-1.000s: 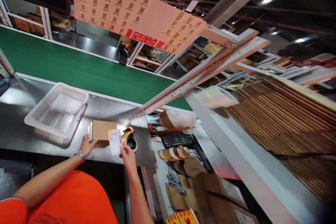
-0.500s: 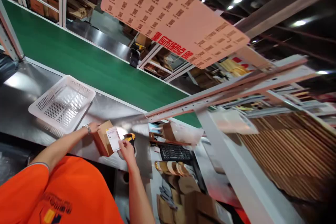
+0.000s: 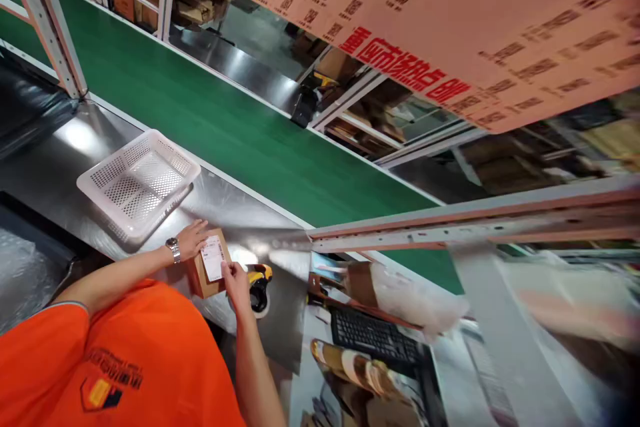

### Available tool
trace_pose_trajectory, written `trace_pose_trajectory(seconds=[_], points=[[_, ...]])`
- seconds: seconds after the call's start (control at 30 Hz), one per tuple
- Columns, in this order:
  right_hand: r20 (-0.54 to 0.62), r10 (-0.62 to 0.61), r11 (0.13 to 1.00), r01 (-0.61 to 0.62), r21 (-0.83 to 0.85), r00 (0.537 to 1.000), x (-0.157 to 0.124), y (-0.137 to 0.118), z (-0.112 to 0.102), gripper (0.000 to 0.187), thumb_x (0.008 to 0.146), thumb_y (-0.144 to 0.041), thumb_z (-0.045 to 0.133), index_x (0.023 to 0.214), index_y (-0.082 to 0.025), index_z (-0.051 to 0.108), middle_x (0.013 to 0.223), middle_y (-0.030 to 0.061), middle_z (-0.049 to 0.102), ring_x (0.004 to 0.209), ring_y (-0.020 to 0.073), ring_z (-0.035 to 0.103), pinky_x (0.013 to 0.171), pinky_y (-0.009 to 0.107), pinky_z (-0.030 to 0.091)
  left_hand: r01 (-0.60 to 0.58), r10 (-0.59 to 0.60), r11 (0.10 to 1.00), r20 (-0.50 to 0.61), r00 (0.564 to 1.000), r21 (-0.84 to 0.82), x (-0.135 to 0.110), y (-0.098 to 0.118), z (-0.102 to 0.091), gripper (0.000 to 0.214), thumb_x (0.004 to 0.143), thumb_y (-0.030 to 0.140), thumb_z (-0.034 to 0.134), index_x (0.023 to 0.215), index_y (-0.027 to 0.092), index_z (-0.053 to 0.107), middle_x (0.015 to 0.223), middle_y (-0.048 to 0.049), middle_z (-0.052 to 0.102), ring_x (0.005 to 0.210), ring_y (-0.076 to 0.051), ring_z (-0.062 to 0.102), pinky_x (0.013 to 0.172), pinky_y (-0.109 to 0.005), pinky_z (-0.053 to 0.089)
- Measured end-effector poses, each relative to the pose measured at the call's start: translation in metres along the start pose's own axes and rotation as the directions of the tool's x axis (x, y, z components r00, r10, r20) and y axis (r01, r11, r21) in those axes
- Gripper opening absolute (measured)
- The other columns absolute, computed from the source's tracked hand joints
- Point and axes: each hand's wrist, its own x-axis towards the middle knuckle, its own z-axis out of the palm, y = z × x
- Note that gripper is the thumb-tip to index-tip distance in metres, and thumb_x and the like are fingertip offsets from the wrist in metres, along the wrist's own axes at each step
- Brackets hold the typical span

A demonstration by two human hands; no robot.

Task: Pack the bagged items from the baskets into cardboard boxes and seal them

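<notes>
A small brown cardboard box rests on the metal table, close to my body. On its top face lies a white printed label. My left hand reaches over the box's far left edge, fingers stretched out beside the label's upper end. With thumb and fingers pinched, my right hand holds the label's lower right edge. Just right of that hand is a yellow and black tape dispenser, partly hidden behind it.
A white perforated plastic basket stands on the table to the left. Beyond runs a green conveyor belt. A keyboard and tape rolls are at the right. A sign and a metal beam cross overhead.
My left hand has gone from the box's left side onto its top edge, fingers now extended. The label lies flatter on the box. The whole view has shifted.
</notes>
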Motion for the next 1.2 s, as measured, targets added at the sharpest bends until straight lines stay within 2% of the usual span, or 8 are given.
trace_pose_trajectory(seconds=[0.17, 0.4, 0.67, 0.9, 0.97, 1.03, 1.13, 1.2], points=[[0.067, -0.022, 0.985, 0.033, -0.171, 0.998, 0.0, 0.001, 0.0, 0.045, 0.092, -0.068, 0.055, 0.086, -0.025, 0.069, 0.088, 0.0139, 0.084, 0.083, 0.0319, 0.075, 0.077, 0.039, 0.05, -0.034, 0.011, 0.972, 0.097, 0.995, 0.232, -0.006, -0.02, 0.025, 0.055, 0.108, 0.026, 0.069, 0.162, 0.016, 0.065, 0.185, -0.0192, 0.044, 0.173, -0.039, 0.039, 0.142, -0.055, 0.036], [0.11, 0.015, 0.919, 0.03, -0.394, 0.994, -0.004, -0.011, -0.002, 0.037, 0.105, -0.048, 0.055, 0.105, -0.019, 0.079, 0.103, 0.0167, 0.087, 0.098, 0.0331, 0.08, 0.085, 0.037, 0.052, -0.056, 0.025, 0.967, 0.125, 0.992, 0.248, -0.016, -0.024, 0.026, 0.064, 0.112, 0.034, 0.06, 0.172, 0.011, 0.052, 0.189, -0.0229, 0.034, 0.175, -0.042, 0.032, 0.142, -0.059, 0.031], [0.203, 0.123, 0.686, 0.065, -0.725, 0.971, -0.008, -0.043, -0.009, 0.043, 0.116, -0.051, 0.051, 0.131, -0.02, 0.078, 0.121, 0.0191, 0.088, 0.116, 0.0325, 0.083, 0.093, 0.037, 0.053, -0.068, 0.039, 0.968, 0.124, 0.992, 0.24, -0.016, -0.021, 0.022, 0.065, 0.112, 0.032, 0.058, 0.172, 0.01, 0.051, 0.186, -0.0225, 0.04, 0.171, -0.04, 0.038, 0.142, -0.057, 0.03], [0.244, 0.21, 0.652, 0.051, -0.757, 0.947, 0.008, -0.036, -0.032, 0.058, 0.108, -0.067, 0.062, 0.119, -0.014, 0.082, 0.123, 0.0282, 0.086, 0.122, 0.0394, 0.082, 0.098, 0.045, 0.056, -0.034, -0.027, 0.953, 0.196, 0.98, 0.302, -0.016, -0.015, 0.015, 0.069, 0.112, 0.035, 0.059, 0.176, 0.014, 0.047, 0.189, -0.0213, 0.036, 0.171, -0.039, 0.037, 0.141, -0.056, 0.032], [0.202, 0.236, 0.67, -0.009, -0.742, 0.951, 0.01, -0.019, -0.045, 0.06, 0.101, -0.071, 0.069, 0.117, -0.015, 0.083, 0.121, 0.0282, 0.086, 0.121, 0.0419, 0.082, 0.096, 0.047, 0.057, -0.026, -0.042, 0.945, 0.2, 0.979, 0.327, -0.017, -0.011, 0.013, 0.069, 0.112, 0.036, 0.059, 0.177, 0.016, 0.046, 0.189, -0.0207, 0.037, 0.171, -0.038, 0.037, 0.14, -0.057, 0.033], [0.141, 0.224, 0.756, -0.081, -0.649, 0.964, 0.012, 0.004, -0.052, 0.06, 0.091, -0.072, 0.078, 0.118, -0.018, 0.082, 0.119, 0.0249, 0.087, 0.119, 0.0426, 0.081, 0.096, 0.048, 0.058, -0.003, -0.066, 0.933, 0.18, 0.981, 0.361, -0.017, -0.006, 0.013, 0.069, 0.112, 0.037, 0.058, 0.177, 0.018, 0.048, 0.189, -0.0201, 0.036, 0.174, -0.038, 0.034, 0.141, -0.06, 0.03], [0.052, 0.194, 0.955, -0.176, -0.238, 0.98, 0.014, 0.042, -0.049, 0.064, 0.07, -0.064, 0.093, 0.114, -0.019, 0.081, 0.121, 0.0224, 0.086, 0.121, 0.0435, 0.08, 0.102, 0.05, 0.059, 0.058, -0.122, 0.899, 0.12, 0.985, 0.434, -0.012, 0.007, 0.017, 0.07, 0.109, 0.035, 0.06, 0.176, 0.017, 0.05, 0.191, -0.0205, 0.03, 0.179, -0.041, 0.024, 0.144, -0.068, 0.016], [0.038, 0.189, 0.981, -0.19, 0.025, 0.981, 0.014, 0.061, -0.038, 0.068, 0.061, -0.062, 0.094, 0.112, -0.019, 0.081, 0.124, 0.0223, 0.086, 0.124, 0.0427, 0.079, 0.105, 0.049, 0.06, 0.095, -0.157, 0.879, 0.096, 0.983, 0.468, -0.007, 0.019, 0.027, 0.074, 0.108, 0.036, 0.062, 0.176, 0.011, 0.049, 0.192, -0.0228, 0.026, 0.181, -0.042, 0.018, 0.146, -0.068, 0.008]])
